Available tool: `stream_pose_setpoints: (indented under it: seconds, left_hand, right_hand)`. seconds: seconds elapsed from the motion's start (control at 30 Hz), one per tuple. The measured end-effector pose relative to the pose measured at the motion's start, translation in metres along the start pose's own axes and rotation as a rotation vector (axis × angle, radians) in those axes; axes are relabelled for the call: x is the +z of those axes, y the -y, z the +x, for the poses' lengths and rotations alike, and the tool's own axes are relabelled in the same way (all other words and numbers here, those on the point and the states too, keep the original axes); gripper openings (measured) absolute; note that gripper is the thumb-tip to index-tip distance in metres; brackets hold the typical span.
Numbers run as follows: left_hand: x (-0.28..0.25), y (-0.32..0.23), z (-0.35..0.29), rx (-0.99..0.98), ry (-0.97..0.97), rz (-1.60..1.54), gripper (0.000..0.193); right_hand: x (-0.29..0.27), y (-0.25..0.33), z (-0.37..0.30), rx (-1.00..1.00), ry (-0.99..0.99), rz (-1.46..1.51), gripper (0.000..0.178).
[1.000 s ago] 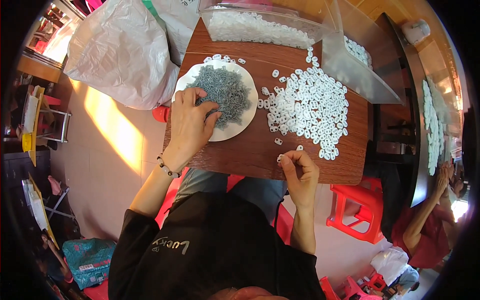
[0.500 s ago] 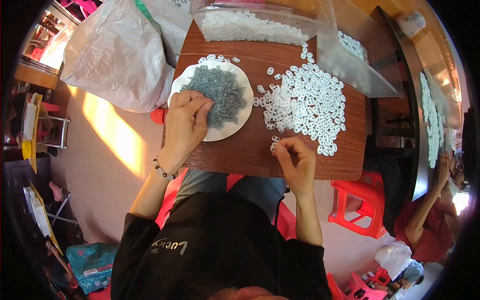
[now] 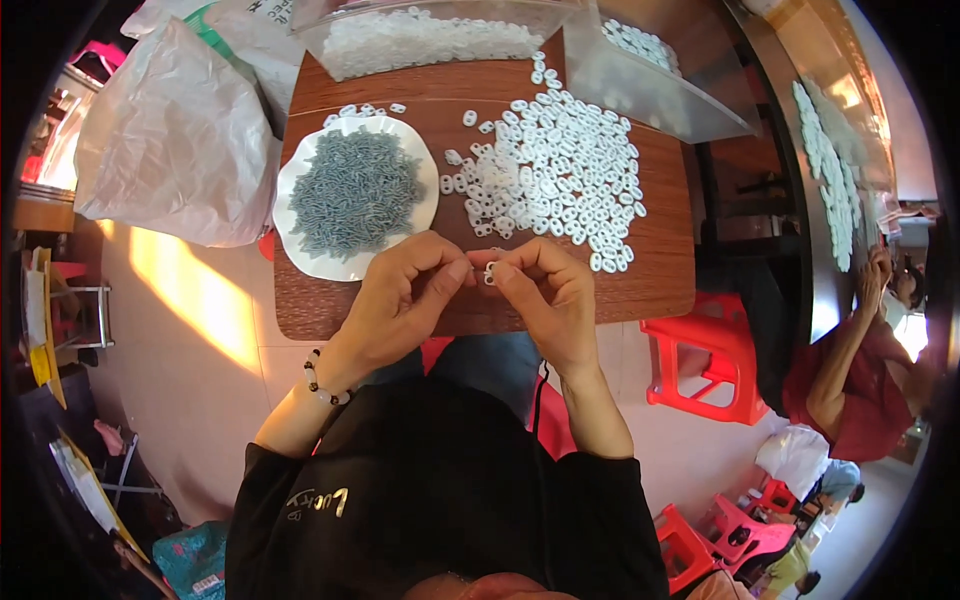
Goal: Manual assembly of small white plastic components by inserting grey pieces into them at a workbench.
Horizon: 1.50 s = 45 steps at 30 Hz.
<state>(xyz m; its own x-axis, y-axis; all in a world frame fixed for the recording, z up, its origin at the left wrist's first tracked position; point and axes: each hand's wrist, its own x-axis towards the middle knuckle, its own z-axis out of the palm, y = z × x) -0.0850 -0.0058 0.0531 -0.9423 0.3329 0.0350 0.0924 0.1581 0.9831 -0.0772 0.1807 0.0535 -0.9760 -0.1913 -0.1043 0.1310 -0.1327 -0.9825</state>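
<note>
My left hand and my right hand meet over the front of the brown table, fingertips nearly touching. Pinched in the right hand is a small white two-hole plastic piece. The left thumb and forefinger are pressed together beside it; whatever is between them is too small to make out. Behind the left hand stands a white wavy-rimmed plate heaped with small thin grey pieces. A spread of loose white two-hole pieces lies behind the right hand.
Clear plastic bins with more white pieces stand along the table's back. A large pale sack is at the left. A red stool stands at the right, near another person's arms at a dark table.
My left hand has left the grey pieces on the plate and come right, toward the right hand. The right hand has moved slightly left with its fingers pinched. The whole view has shifted.
</note>
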Motion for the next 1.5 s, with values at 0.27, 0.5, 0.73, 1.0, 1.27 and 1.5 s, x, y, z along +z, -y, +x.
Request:
stream_pose_setpoints:
  seconds: [0.27,0.5,0.73,1.0,1.27,1.5]
  left_hand:
    - [0.017,-0.003,0.003,0.008,0.093,-0.041,0.012]
    - [0.022,0.003,0.001,0.058,0.067,-0.013,0.012]
    - [0.019,0.006,0.001,0.056,0.093,0.033,0.012]
    - [0.015,0.005,0.001,-0.036,0.181,0.039,0.014]
    - [0.013,0.007,0.002,-0.028,0.189,0.037,0.015]
    - [0.016,0.010,0.000,-0.039,0.168,-0.059,0.014]
  right_hand:
    - [-0.013,0.003,-0.016,0.028,-0.061,-0.047,0.006]
    - [-0.014,0.001,-0.018,0.028,-0.039,-0.030,0.006]
    - [-0.013,-0.004,-0.017,0.008,-0.050,-0.085,0.006]
    - [-0.014,-0.001,-0.017,0.051,-0.022,-0.104,0.008]
    - [-0.014,-0.003,-0.017,0.032,-0.029,-0.093,0.007]
    - [-0.014,-0.007,-0.017,0.019,-0.031,-0.133,0.006]
